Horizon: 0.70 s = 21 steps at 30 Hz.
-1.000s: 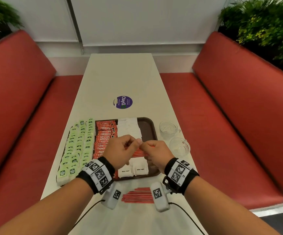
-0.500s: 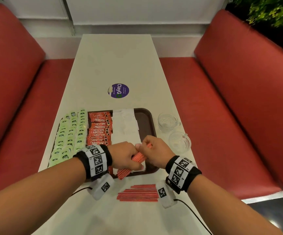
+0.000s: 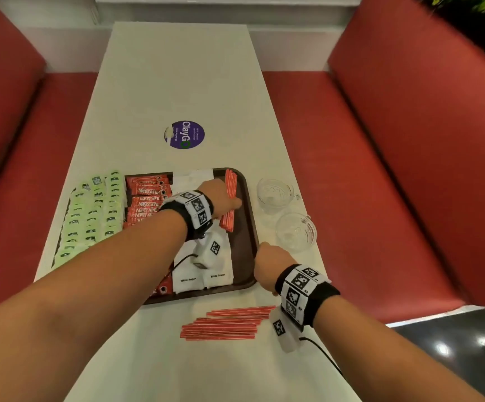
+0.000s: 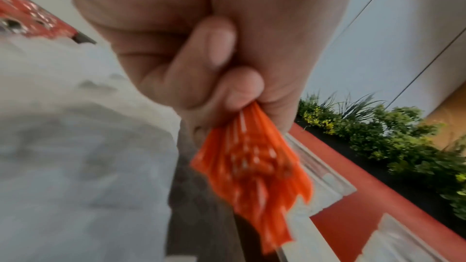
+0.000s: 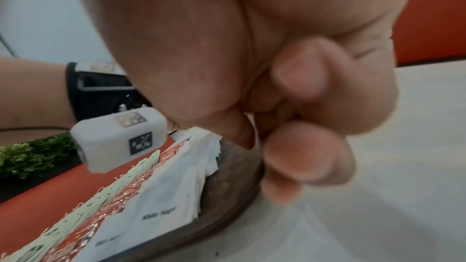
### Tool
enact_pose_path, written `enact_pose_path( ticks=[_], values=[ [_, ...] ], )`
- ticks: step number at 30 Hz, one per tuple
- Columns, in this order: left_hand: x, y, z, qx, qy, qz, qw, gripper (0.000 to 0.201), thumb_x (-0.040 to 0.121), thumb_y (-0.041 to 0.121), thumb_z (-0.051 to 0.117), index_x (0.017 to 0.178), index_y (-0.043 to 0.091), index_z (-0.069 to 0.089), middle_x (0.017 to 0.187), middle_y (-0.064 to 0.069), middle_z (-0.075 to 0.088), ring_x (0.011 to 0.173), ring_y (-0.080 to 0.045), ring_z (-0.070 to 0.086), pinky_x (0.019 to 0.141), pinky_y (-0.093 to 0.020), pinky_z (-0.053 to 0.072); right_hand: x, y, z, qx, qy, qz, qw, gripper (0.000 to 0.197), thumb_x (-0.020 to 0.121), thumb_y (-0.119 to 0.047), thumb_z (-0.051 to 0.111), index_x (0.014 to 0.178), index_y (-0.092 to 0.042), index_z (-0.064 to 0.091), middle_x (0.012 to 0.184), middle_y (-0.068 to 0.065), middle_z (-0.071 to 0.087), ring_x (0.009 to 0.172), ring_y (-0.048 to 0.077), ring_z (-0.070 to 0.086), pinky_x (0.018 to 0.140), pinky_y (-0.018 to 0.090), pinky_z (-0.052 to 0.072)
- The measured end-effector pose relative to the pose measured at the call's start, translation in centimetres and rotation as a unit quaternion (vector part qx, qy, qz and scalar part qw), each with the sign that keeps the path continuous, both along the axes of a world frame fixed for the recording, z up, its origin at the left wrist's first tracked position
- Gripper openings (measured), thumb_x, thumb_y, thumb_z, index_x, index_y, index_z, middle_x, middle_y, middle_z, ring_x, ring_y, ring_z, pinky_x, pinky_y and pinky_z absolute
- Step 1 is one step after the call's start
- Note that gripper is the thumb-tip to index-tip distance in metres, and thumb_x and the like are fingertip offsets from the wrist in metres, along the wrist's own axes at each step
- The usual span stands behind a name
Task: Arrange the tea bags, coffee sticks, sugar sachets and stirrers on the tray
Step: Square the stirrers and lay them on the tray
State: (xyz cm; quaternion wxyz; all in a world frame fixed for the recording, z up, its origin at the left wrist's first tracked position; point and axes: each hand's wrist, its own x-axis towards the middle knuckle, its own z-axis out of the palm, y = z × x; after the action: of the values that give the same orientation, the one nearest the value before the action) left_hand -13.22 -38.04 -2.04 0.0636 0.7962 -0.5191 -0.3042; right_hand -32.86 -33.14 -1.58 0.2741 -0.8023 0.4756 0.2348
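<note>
A brown tray [image 3: 252, 227] holds rows of green tea bags [image 3: 90, 216] at its left, red coffee sticks [image 3: 145, 198] beside them, and white sugar sachets [image 3: 203, 274] in the middle. My left hand [image 3: 218, 195] reaches across the tray and grips a bundle of red stirrers [image 3: 230, 192] lying lengthwise along the tray's right side. The left wrist view shows the fingers [image 4: 214, 57] curled round that bundle [image 4: 252, 166]. My right hand [image 3: 267, 259] sits at the tray's right front rim, fingers curled [image 5: 302, 107], holding nothing. More red stirrers [image 3: 223, 323] lie on the table in front of the tray.
Two glass cups [image 3: 273, 194] [image 3: 296, 235] stand right of the tray, close to my right hand. A purple round sticker [image 3: 185, 134] is on the white table [image 3: 177, 82] beyond the tray. Red benches [image 3: 380, 169] run along both sides.
The left hand carried the stirrer bundle from the tray's front to its far right side. The right hand let go of the bundle and drew back to the tray's right front corner.
</note>
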Motion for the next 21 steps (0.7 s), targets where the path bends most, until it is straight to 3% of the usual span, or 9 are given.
enact_pose_path(
  ticks=[3,5,7,12,16,19,21],
  values=[
    [-0.9,-1.8,-0.6,0.023,-0.017,0.019,0.999,0.038,0.089,0.042,0.062,0.068,0.011,0.056,0.062,-0.005,0.061,0.057,-0.020,0.059,0.053,-0.027,0.047,-0.1,0.1,-0.7,0.019,0.000,-0.001,1.000,0.026,0.100,-0.010,0.048,0.124,-0.001,0.049,0.122,0.018,0.062,0.108,0.035,0.063,0.078,0.035,0.049],
    [-1.1,-2.3,-0.9,0.042,-0.041,0.006,0.998,0.038,0.090,0.043,0.061,0.072,0.009,0.059,0.074,-0.008,0.068,0.072,-0.024,0.066,0.066,-0.031,0.055,-0.1,0.6,-1.2,0.042,-0.006,0.010,0.999,0.026,0.101,-0.013,0.048,0.124,-0.001,0.050,0.122,0.019,0.062,0.108,0.036,0.063,0.081,0.035,0.049],
    [-1.3,-2.5,-1.4,0.053,-0.061,-0.003,0.997,0.038,0.091,0.045,0.061,0.079,0.008,0.061,0.089,-0.012,0.071,0.086,-0.028,0.068,0.075,-0.033,0.054,-0.2,0.8,-1.6,0.059,-0.022,0.013,0.998,0.026,0.102,-0.015,0.048,0.124,-0.002,0.051,0.121,0.018,0.063,0.107,0.035,0.064,0.079,0.034,0.048],
    [-1.8,-2.2,-1.5,0.055,-0.102,-0.013,0.993,0.041,0.088,0.047,0.064,0.099,0.007,0.062,0.092,-0.008,0.060,0.090,-0.029,0.063,0.071,-0.032,0.048,-0.6,0.6,-2.0,0.073,-0.048,-0.006,0.996,0.026,0.103,-0.021,0.047,0.123,-0.006,0.051,0.115,0.016,0.065,0.097,0.034,0.067,0.074,0.034,0.052],
    [-2.1,-1.8,-0.4,0.047,-0.124,-0.016,0.991,0.039,0.086,0.046,0.067,0.096,0.009,0.060,0.100,-0.008,0.065,0.083,-0.026,0.059,0.069,-0.032,0.048,-0.7,0.6,-2.2,0.069,-0.053,-0.009,0.996,0.027,0.103,-0.025,0.047,0.122,-0.007,0.051,0.115,0.016,0.065,0.097,0.033,0.066,0.074,0.035,0.051],
    [-2.3,-1.1,0.4,0.059,-0.141,-0.025,0.988,0.049,0.084,0.048,0.070,0.109,0.007,0.062,0.099,-0.006,0.065,0.088,-0.025,0.062,0.074,-0.032,0.052,-0.6,0.7,-2.3,0.062,-0.052,-0.005,0.997,0.025,0.103,-0.024,0.048,0.121,-0.007,0.052,0.113,0.014,0.065,0.094,0.031,0.065,0.072,0.033,0.048],
    [-2.7,-0.5,0.5,0.084,-0.153,-0.055,0.983,0.064,0.078,0.054,0.075,0.121,0.008,0.059,0.109,-0.008,0.064,0.100,-0.026,0.063,0.083,-0.035,0.053,-0.6,0.7,-2.4,0.055,-0.049,0.002,0.997,0.022,0.101,-0.020,0.050,0.118,-0.006,0.053,0.111,0.015,0.065,0.087,0.029,0.060,0.070,0.032,0.045]
  ],
)
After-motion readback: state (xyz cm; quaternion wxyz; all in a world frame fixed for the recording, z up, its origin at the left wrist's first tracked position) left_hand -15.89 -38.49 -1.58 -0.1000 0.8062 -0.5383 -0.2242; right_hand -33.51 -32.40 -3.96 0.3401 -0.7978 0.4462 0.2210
